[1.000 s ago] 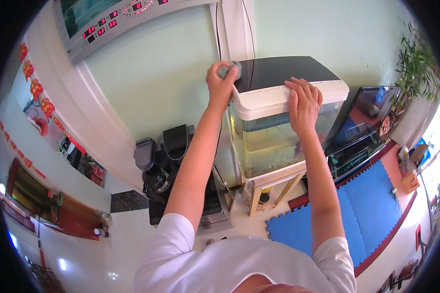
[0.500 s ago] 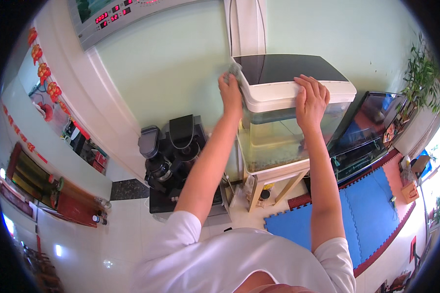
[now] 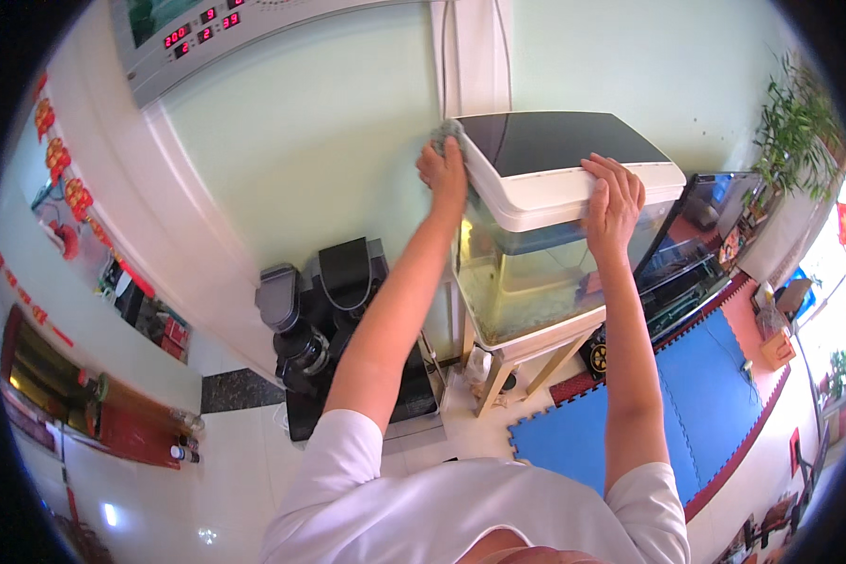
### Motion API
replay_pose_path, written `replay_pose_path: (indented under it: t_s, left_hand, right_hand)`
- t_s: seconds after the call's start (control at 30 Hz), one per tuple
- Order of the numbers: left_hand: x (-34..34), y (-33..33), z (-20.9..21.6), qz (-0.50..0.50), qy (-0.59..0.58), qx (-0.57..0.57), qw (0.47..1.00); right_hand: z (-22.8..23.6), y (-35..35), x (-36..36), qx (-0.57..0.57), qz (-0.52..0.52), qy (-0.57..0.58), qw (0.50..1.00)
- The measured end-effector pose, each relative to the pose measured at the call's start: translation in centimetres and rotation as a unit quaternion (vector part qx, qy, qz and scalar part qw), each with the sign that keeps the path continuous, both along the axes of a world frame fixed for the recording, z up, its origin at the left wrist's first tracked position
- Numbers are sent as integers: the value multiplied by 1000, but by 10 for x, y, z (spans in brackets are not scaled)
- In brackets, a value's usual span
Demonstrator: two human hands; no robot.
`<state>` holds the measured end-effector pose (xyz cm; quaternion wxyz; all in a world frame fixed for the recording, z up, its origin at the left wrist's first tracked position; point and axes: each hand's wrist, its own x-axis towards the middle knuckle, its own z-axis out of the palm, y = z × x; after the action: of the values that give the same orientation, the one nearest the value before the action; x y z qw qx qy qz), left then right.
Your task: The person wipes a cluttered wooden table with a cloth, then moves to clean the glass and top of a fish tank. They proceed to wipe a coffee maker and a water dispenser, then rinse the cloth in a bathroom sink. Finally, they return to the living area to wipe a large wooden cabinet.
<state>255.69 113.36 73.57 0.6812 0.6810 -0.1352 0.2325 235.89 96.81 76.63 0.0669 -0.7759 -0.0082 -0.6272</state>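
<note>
Wad (image 3: pixel 448 133), grey and rough-looking, in the left hand (image 3: pixel 446 174): pinching it between the thumb and curled fingers, drawn in close around it, and holding it at the far left corner of the lid (image 3: pixel 556 141), apparently touching the white rim (image 3: pixel 536 200). With the right hand (image 3: pixel 615 209), resting on the front of that rim, right of its middle; laying the fingers, set close together and slightly bent, over the top edge, with the thumb standing a little apart; touching the lid without wrapping round it.

Reaching forward with both bare forearms from a white short-sleeved top (image 3: pixel 461 498). Standing before a glass tank (image 3: pixel 536 273), partly filled with yellowish water, beneath the dark-topped lid and upon a pale wooden stand (image 3: pixel 492 387). Facing a pale green wall (image 3: pixel 301 141), with a display panel (image 3: pixel 202 47) hanging at upper left. Passing the left forearm in front of black appliances (image 3: pixel 346 273); having a television (image 3: pixel 700 221), a leafy plant (image 3: pixel 799 122) and blue mats (image 3: pixel 714 385) to the right.
</note>
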Motion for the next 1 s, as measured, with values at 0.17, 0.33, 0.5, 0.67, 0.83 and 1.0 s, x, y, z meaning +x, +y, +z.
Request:
replay_pose_path:
  t_s: [0.17, 0.33, 0.5, 0.67, 0.83, 1.0]
  left_hand:
    - [73, 12, 37, 60, 8, 210, 976]
    - [80, 11, 96, -73, -89, 372, 921]
    - [83, -11, 120, -77, -94, 566, 815]
    - [109, -17, 140, -162, -43, 627, 761]
    - [87, -59, 156, -131, 16, 712, 689]
    - [96, -73, 154, -122, 11, 716, 687]
  right_hand:
    - [2, 2, -1, 4, 2, 11, 1000]
    - [1, -5, -4, 14, -4, 16, 1000]
    - [3, -8, -7, 15, 1, 33, 999]
    - [7, -20, -15, -21, 29, 56, 998]
    - [9, -33, -18, -46, 63, 75, 994]
    - [9, -41, -18, -53, 101, 84, 990]
